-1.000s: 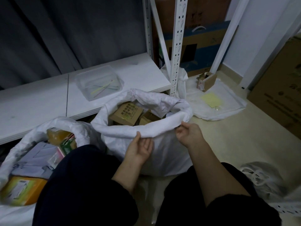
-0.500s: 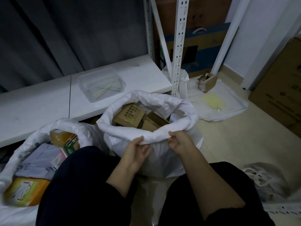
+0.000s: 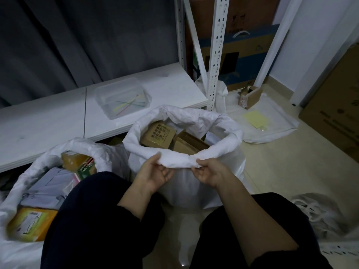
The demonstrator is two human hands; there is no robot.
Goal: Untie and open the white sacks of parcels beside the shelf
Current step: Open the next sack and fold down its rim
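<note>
White sack (image 3: 229, 136): standing on the floor (image 3: 272, 171) just beside the shelf (image 3: 58, 117), gaping at the mouth, showing cardboard parcels (image 3: 158, 136) inside. Pinching the rolled near rim with left hand (image 3: 155, 173) and right hand (image 3: 209, 171) alike. Probably handling soft, crinkly, slippery; sitting heavy with boxes. Taking hold best at the doubled rim, not the thin wall.

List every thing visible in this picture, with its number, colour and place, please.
middle sack: one, white, on the floor, centre
left sack: one, white, left of it
cardboard boxes: at least two, brown, inside the middle sack
shelf board: one, white, behind the sacks
tub: one, clear, on the shelf board
flat sack: one, white, floor at right
small box: one, brown, on the flat sack
left hand: one, grips the middle sack's near rim
right hand: one, grips the same rim
</note>
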